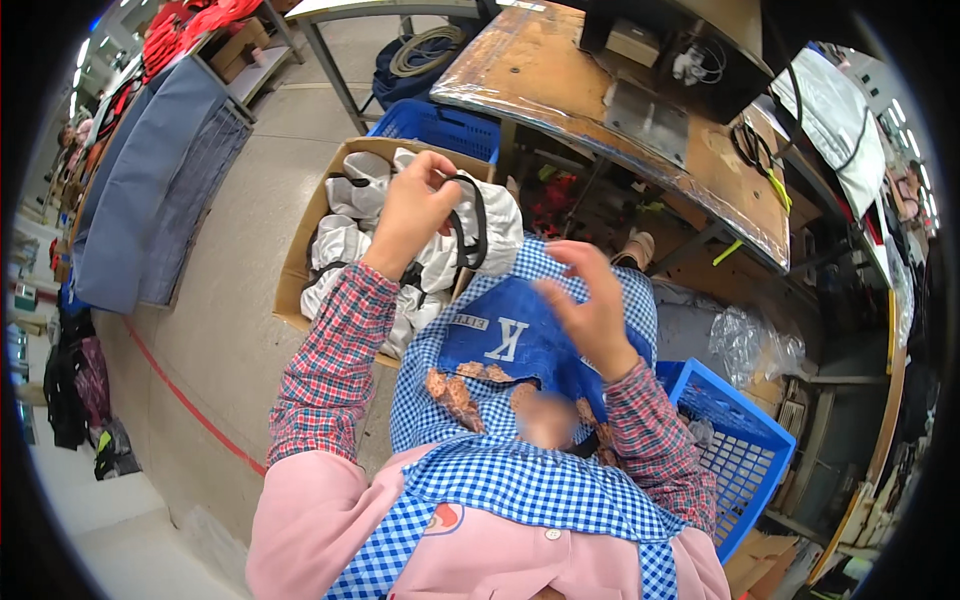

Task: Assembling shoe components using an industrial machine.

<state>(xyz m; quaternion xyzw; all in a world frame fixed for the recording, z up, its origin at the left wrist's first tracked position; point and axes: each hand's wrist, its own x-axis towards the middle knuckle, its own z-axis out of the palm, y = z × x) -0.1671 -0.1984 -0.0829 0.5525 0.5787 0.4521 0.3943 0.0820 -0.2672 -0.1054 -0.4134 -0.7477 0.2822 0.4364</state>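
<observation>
My left hand (415,205) is raised over an open cardboard box (290,270), fingers closed in a pinch on a black band (481,215). The band forms a loop against a rolled white fabric bundle (503,228) at the box's right side. Several similar white bundles (340,240) with black bands fill the box. My right hand (592,308) hovers over my lap, holding nothing, its fingers apart. Beneath it lies the blue pocket panel (490,325) of my blue-and-white checked apron.
A blue plastic crate (440,128) stands behind the box, and another blue crate (735,450) is at my right. Ahead is a worktable (540,70) with a dark machine (690,60) and scissors (770,165). A bench draped in grey-blue cloth (150,190) stands to the left.
</observation>
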